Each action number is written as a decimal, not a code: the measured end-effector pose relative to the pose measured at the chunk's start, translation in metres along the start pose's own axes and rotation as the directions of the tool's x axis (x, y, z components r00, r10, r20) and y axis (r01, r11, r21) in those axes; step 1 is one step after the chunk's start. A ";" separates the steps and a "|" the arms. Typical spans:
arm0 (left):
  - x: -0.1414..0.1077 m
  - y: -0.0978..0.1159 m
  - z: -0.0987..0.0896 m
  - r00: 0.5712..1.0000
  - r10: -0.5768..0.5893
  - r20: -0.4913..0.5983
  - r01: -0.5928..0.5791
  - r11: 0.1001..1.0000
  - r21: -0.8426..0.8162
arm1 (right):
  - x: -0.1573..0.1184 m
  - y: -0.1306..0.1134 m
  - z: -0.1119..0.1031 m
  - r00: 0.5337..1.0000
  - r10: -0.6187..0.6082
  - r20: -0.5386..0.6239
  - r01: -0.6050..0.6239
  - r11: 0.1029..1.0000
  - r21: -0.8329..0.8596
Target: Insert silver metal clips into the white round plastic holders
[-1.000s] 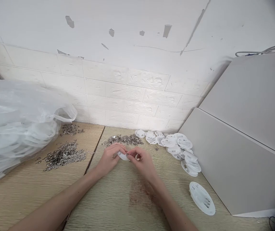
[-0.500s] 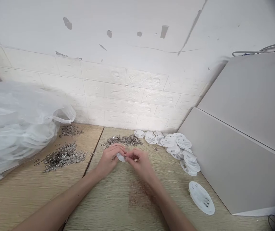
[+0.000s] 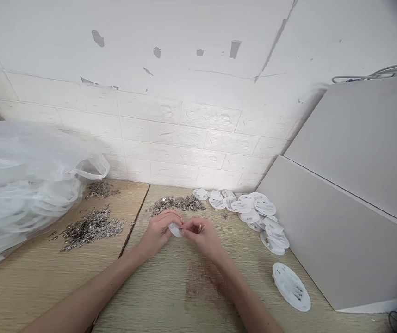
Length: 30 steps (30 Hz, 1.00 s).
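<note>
My left hand [image 3: 161, 230] grips a small white plastic disc [image 3: 175, 230] over the middle of the table. My right hand [image 3: 199, 232] pinches a tiny metal piece [image 3: 181, 229] against the disc's right edge; the fingers cover most of it. Just behind the hands lies a heap of small metal parts [image 3: 181, 203]. To the right rest several white plastic discs [image 3: 250, 204] with slots, overlapping in a loose pile. One more white disc [image 3: 291, 286], with metal pieces set in it, lies apart at the near right.
A clear plastic bag of white pieces [image 3: 28, 185] fills the left side. Two more metal heaps [image 3: 92, 226] [image 3: 101, 188] lie beside it. A seam [image 3: 138, 215] divides the tabletops. Grey panels [image 3: 340, 222] border the right, a white brick wall [image 3: 170, 138] the back.
My right fingers have shifted slightly at the disc's edge, and a brassy piece visible in that hand before is now hidden. The disc stays in my left hand.
</note>
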<state>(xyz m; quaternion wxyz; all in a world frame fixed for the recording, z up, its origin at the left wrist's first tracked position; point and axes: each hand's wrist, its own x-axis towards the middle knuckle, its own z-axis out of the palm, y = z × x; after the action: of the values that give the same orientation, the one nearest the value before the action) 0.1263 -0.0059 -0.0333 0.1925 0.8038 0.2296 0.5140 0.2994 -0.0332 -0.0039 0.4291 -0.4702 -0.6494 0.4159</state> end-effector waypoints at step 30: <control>0.009 0.016 0.004 0.725 -0.681 0.107 0.675 0.670 -0.308 | 0.004 0.001 -0.014 0.975 -0.089 -0.204 0.069 0.992 -0.102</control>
<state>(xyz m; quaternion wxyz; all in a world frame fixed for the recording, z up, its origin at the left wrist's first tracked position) 0.1364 -0.0145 -0.0197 0.4972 0.6132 0.4248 0.4430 0.3120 -0.0272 -0.0006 0.4884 -0.5047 -0.6381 0.3156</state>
